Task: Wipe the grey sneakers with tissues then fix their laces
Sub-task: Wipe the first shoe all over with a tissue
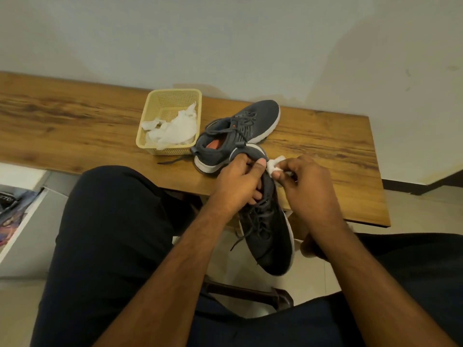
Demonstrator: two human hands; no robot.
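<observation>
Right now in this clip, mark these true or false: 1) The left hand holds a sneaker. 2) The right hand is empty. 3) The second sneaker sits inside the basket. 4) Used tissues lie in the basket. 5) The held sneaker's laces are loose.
1) True: the left hand grips the held sneaker at its collar.
2) False: the right hand pinches a white tissue against that sneaker's heel.
3) False: the second sneaker stands on the wooden table, beside the yellow basket.
4) True: crumpled tissues lie in it.
5) True: the laces hang untied.
</observation>
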